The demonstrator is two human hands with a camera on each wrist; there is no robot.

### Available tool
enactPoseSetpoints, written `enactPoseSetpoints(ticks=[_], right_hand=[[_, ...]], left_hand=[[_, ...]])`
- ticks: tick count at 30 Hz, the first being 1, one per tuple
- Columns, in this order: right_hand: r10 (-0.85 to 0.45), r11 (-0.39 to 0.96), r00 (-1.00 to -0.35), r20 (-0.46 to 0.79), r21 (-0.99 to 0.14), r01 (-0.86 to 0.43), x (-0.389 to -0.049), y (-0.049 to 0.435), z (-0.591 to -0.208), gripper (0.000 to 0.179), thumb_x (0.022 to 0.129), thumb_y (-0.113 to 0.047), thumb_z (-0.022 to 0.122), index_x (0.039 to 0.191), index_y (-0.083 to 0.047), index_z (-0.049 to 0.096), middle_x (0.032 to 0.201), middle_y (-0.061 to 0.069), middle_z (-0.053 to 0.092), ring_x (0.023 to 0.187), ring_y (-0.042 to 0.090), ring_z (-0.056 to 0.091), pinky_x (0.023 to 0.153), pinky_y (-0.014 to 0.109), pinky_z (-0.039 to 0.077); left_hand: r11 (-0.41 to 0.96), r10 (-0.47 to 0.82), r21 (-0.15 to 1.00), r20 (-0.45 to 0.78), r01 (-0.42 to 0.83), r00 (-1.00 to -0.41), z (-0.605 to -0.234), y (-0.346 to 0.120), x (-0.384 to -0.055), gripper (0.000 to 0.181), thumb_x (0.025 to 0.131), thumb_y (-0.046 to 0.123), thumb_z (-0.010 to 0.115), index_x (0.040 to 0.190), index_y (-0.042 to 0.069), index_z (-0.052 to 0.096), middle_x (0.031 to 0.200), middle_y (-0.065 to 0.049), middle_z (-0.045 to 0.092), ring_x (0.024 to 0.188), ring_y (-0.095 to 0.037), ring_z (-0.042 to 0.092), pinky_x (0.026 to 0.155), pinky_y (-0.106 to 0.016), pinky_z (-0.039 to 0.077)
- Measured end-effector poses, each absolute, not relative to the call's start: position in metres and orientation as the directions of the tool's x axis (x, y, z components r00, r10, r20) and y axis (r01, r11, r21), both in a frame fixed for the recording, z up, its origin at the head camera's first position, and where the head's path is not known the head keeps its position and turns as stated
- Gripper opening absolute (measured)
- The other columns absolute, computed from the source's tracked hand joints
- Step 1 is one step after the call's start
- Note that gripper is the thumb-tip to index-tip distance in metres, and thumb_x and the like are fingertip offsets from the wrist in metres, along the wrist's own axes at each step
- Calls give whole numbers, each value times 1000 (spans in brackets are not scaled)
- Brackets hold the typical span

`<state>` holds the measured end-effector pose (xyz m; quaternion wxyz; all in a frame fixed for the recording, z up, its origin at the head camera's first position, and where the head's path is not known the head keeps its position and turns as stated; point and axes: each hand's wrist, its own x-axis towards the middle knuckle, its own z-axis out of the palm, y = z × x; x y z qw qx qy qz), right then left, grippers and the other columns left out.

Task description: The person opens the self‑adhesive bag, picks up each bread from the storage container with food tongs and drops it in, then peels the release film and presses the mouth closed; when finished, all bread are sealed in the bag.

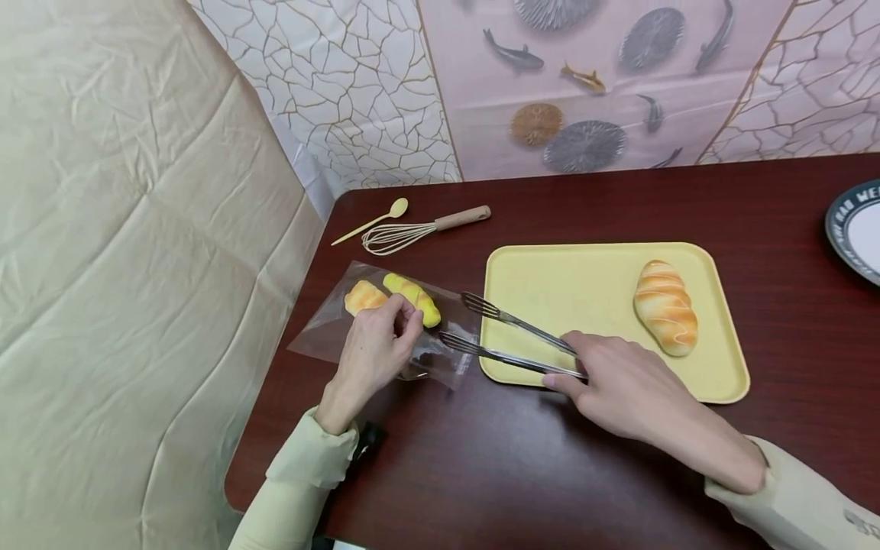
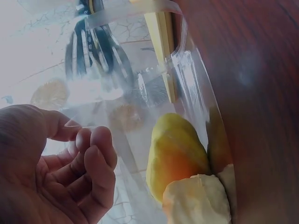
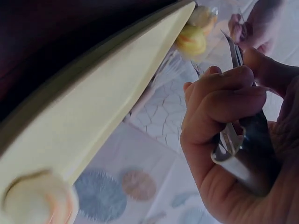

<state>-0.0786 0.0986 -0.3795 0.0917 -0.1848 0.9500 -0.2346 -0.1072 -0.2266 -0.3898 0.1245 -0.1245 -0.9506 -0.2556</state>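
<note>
My left hand (image 1: 371, 340) pinches the upper film of a clear plastic bag (image 1: 323, 334) between thumb and fingers. Inside the bag lie a yellow bread roll (image 1: 412, 296) and a smaller orange-and-cream bread (image 1: 362, 296), partly covered by that hand in the head view. In the left wrist view, the yellow roll (image 2: 175, 147) shows through the raised film. My right hand (image 1: 629, 386) grips metal tongs (image 1: 539, 333) over the yellow tray (image 1: 550, 275). The tongs' slotted tips are spread apart beside the bag's right end, with nothing between them.
A larger scored bread (image 1: 665, 308) sits on the tray's right side. Behind the bag lie a whisk (image 1: 461, 218) with a wooden handle and a small yellow spoon (image 1: 371, 223). At the far right is a dark-rimmed plate (image 1: 840, 229). A patterned wall covering rises along the table's back edge.
</note>
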Motion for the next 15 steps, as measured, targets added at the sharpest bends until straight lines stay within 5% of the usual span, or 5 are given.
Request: enactPoseSetpoints(ticks=[10,15], right_hand=[[-255,864,-964,-80,-466,-190,-48,156,-383,38,98,-53,76,91,-22,55,70,-8,50,65,12,46,57,33,33],[-186,881,-980,-76,-455,-132,-36,189,-389,31,100,-51,76,106,-24,63,75,-9,55,65,8,46,58,32,32]], left_hand=[[813,157,506,287,289,-945,-393,-225,-109,16,102,13,68,87,9,65,69,-3,62,58,-13,50,57,-24,41],[801,144,528,286,281,-947,-393,-222,-111,15,103,13,67,88,9,65,71,-3,64,60,-13,52,60,-25,43]])
